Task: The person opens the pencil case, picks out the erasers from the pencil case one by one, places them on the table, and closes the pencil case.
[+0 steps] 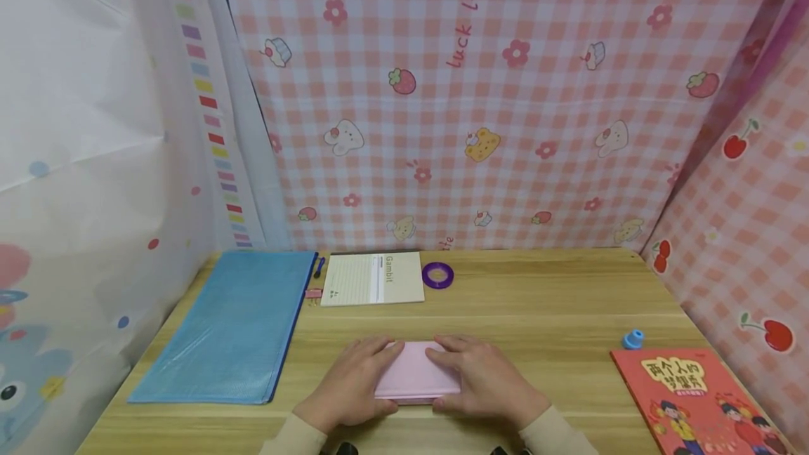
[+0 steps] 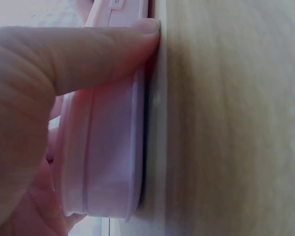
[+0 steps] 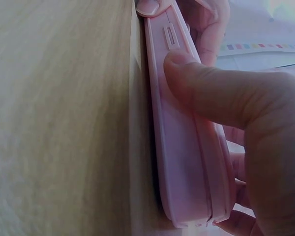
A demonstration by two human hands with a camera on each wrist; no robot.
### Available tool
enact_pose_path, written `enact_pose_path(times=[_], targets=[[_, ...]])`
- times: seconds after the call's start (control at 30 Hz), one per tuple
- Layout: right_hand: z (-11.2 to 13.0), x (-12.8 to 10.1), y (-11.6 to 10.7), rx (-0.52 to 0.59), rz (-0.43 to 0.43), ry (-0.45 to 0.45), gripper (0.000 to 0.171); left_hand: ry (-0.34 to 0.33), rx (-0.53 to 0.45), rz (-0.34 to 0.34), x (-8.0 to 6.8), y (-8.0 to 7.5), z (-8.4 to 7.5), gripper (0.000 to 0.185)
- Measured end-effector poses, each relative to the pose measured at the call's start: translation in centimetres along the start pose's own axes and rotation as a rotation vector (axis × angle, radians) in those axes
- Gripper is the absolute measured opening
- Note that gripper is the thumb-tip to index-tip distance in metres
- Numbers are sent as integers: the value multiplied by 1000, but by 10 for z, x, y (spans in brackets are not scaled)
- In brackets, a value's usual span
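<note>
1. Here, your left hand [image 1: 350, 385] and right hand [image 1: 483, 381] both hold a flat pink case [image 1: 417, 371] that lies on the wooden desk [image 1: 543, 300], at the near edge and in the middle, right in front of you
2. Your left hand grips the case's left end: the fingers lie curled over its top, and in the left wrist view the thumb [image 2: 88, 54] presses along the case's rim [image 2: 108, 157], with its tip down at the desk surface
3. Your right hand grips the right end in the same way: the fingers are spread over the lid, and in the right wrist view the thumb [image 3: 211, 93] pinches the long side wall of the case [image 3: 182, 162], just below a small slot-like catch [image 3: 170, 37]
4. The case looks closed, with lid and base meeting in a thin seam along the side; it sits flat on the wood
5. Farther back on the desk, well apart from your hands, a cream notebook [image 1: 373, 278] lies at the rear, with a purple tape roll [image 1: 438, 275] just beside it on the right
6. A blue mesh zip pouch [image 1: 230, 325] covers the left part of the desk, touching nothing you hold
7. At the right, a small blue cap-shaped object [image 1: 633, 339] stands near the top corner of a red picture book [image 1: 695, 399]
8. A pink checked cloth [image 1: 505, 90] hangs behind the desk
</note>
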State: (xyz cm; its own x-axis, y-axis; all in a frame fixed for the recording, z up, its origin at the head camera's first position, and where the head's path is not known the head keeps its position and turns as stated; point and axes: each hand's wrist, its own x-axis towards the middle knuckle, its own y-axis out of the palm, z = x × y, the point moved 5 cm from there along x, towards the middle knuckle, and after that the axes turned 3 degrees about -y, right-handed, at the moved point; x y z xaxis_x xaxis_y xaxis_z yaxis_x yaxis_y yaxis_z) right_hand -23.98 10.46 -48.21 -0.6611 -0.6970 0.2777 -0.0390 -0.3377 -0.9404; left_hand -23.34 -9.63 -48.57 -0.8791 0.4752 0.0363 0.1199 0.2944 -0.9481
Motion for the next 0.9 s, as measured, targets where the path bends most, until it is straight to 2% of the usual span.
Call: enact_pose_path(times=[0.9], targets=[[3,1,-1,-33,7,-17,76,14,11,-14,1,-1,2,92]])
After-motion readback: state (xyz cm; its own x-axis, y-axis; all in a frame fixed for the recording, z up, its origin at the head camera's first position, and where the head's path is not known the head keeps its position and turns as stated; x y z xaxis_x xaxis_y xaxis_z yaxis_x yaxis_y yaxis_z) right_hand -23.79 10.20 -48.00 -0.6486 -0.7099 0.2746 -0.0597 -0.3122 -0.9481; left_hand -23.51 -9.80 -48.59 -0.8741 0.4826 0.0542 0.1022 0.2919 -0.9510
